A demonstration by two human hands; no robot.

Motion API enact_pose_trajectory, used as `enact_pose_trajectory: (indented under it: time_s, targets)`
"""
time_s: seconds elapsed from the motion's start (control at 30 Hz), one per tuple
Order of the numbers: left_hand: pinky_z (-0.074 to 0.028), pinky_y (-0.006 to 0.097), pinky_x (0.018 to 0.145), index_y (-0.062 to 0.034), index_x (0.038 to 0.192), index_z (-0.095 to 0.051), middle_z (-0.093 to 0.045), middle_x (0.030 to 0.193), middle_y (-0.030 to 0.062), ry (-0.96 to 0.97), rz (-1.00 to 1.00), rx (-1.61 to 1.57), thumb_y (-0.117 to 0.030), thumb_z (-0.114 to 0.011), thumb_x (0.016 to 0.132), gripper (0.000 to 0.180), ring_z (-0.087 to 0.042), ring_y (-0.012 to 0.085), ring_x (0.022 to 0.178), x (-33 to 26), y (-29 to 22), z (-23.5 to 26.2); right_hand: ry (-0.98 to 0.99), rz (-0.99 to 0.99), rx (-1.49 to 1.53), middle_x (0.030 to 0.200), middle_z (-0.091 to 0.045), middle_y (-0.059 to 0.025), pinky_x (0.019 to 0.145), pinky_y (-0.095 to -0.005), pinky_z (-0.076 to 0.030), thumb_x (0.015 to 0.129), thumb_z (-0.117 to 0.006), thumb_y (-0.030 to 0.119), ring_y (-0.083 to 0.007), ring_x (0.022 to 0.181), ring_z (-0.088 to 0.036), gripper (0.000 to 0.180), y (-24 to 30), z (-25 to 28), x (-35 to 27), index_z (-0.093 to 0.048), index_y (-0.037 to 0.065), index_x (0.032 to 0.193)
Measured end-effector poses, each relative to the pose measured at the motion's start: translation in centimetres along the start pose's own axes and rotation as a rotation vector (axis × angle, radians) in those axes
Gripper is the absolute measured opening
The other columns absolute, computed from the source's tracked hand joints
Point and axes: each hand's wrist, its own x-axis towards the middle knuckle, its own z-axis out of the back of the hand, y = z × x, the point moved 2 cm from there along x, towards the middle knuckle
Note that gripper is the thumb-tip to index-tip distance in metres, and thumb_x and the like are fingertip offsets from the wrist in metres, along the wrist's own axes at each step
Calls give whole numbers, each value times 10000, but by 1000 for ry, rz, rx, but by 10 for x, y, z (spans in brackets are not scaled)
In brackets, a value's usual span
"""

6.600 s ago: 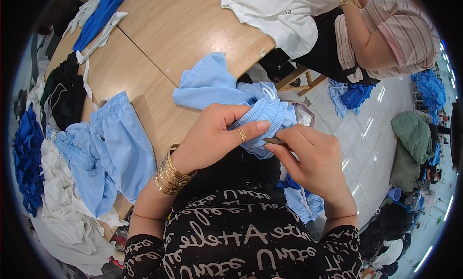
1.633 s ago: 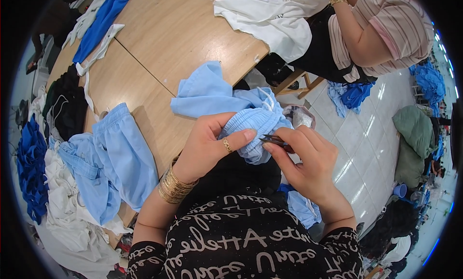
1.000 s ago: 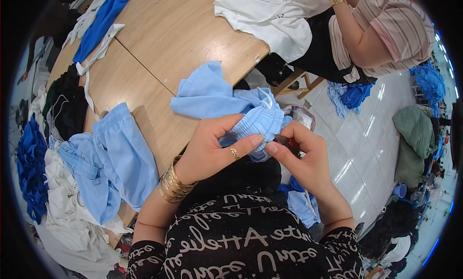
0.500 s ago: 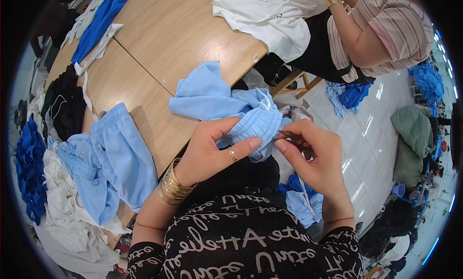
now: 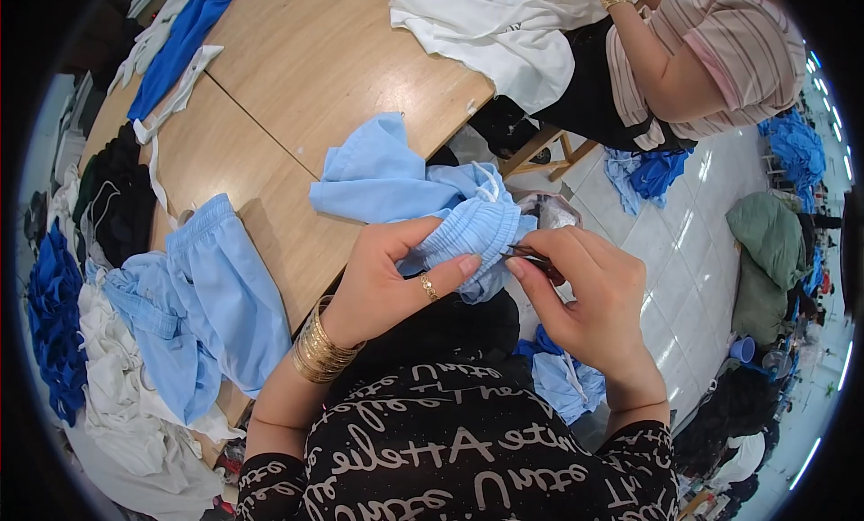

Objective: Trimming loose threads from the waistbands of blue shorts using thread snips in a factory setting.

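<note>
Light blue pants (image 5: 373, 175) with a gathered elastic waistband and a white drawstring lie partly on the table edge and hang toward my lap. My left hand (image 5: 382, 273) is closed on the waistband, its thumb lying on top of the gathers. At the right edge of the band, my right hand (image 5: 589, 291) grips small dark thread snips (image 5: 540, 262). Their thin blades point left, close against the fabric; whether they touch a thread is too small to tell.
On the wooden table (image 5: 261, 161), more light blue pants (image 5: 220, 278) lie at left beside white cloth (image 5: 135, 404) and a dark blue pile (image 5: 56, 314). A co-worker in a striped top (image 5: 711, 62) handles a white garment (image 5: 495, 49). Green sacks (image 5: 765, 260) stand on the floor.
My right hand has drawn slightly to the right, and the blades of the snips now show more plainly, a little apart. My left hand keeps its hold on the waistband.
</note>
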Motion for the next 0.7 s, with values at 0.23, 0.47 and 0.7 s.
enact_pose_trajectory:
  time_s: [0.23,0.47,0.7]
  targets:
    - [-415,200,598,14,882,-618,-591,717,6,6,-38,36,-153,-649,792,193,-483,34,656,0,6,2,-16,0,-29,667,-567,-45,480,-264,-417,723,-672,86,-176,554,-551,118,0,0,-2,-584,57,796]
    - [-420,201,601,18,889,-619,-594,717,6,14,29,6,-153,-650,790,200,-487,35,658,0,0,1,9,21,-60,671,-591,-54,475,-238,-420,711,-683,51,-166,535,-555,112,0,2,-1,-601,36,786]
    - [-437,193,591,24,885,-637,-624,744,3,-23,70,-81,-137,-673,777,198,-519,26,663,4,3,-3,34,11,-57,670,-590,-50,475,-243,-421,715,-681,59,-166,538,-558,109,2,1,-2,-599,36,782]
